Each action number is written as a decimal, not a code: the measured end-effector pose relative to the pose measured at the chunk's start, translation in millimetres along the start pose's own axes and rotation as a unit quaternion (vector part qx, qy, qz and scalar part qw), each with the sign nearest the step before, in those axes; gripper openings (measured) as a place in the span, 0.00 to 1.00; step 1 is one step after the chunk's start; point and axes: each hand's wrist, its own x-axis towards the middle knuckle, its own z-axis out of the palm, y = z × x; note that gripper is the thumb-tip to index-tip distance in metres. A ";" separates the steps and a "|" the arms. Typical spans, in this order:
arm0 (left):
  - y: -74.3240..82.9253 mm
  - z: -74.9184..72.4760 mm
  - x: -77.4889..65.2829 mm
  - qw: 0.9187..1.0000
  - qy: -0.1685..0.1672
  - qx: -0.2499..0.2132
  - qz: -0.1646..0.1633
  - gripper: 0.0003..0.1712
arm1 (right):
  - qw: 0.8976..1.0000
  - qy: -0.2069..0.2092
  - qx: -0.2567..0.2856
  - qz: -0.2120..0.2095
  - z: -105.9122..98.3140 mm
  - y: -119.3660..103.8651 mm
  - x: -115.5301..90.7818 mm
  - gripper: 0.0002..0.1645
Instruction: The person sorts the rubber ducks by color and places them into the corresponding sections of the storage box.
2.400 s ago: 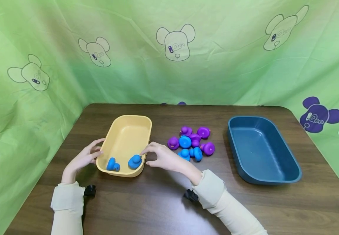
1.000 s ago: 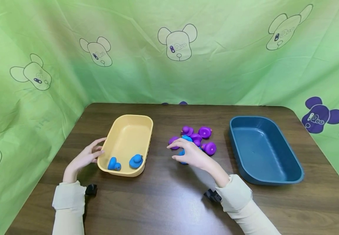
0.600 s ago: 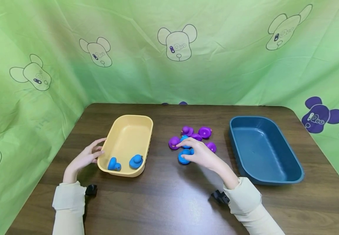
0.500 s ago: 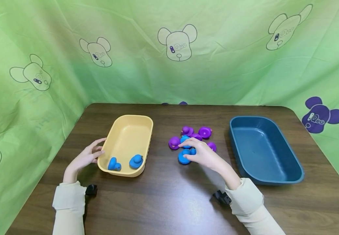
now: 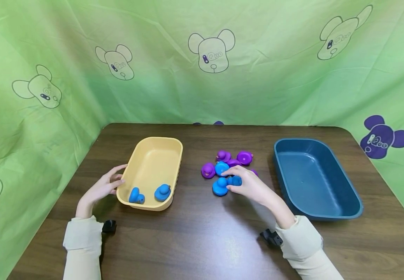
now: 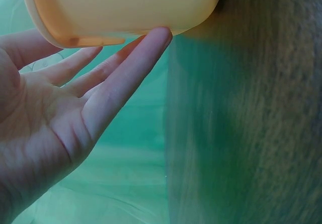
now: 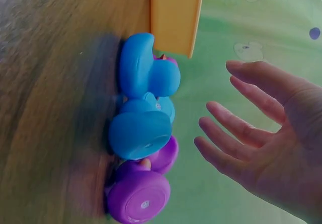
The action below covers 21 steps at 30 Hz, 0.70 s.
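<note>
My left hand (image 5: 100, 187) rests its fairly straight fingers (image 6: 121, 78) against the left side of a yellow plastic tub (image 5: 154, 167). Two blue rubber ducks (image 5: 162, 192) lie in the tub's near end. On the table, my right hand (image 5: 251, 184) hovers at a cluster of ducks, its thumb and forefinger spread beside a tipped-over blue duck (image 5: 236, 181). The right wrist view has its fingers (image 7: 226, 146) apart, with nothing between them. An upright blue duck (image 5: 220, 187) sits just left of the thumb, and another blue duck (image 5: 222, 168) lies behind.
Several purple ducks (image 5: 208, 170) surround the blue ones at mid-table; the hand partly covers one purple duck (image 5: 254, 172). A dark blue tub (image 5: 354, 214) stands on the right of the wooden table (image 5: 188, 241). A green printed cloth (image 5: 160, 93) hangs behind and beside the table.
My right hand has left the yellow tub's right edge for the duck cluster, then shifted slightly rightward over it. My left hand has stayed at the tub.
</note>
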 end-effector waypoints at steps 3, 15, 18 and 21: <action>-0.1 0.0 -0.1 1.000 0.000 0.002 0.000 0.31 | 1.000 0.001 -0.013 0.001 -1.5 2.8 -2.4 0.19; -1.0 -0.1 0.3 1.000 0.003 0.004 0.001 0.31 | 1.000 -0.003 -0.023 0.012 -5.1 13.9 -9.3 0.20; -1.0 -0.1 0.4 1.000 0.003 0.004 -0.001 0.31 | 0.999 -0.004 -0.030 0.011 -5.3 16.2 -9.5 0.20; -0.7 0.0 0.2 1.000 0.003 0.004 -0.002 0.31 | 0.999 -0.006 -0.037 0.010 -5.1 17.8 -9.4 0.20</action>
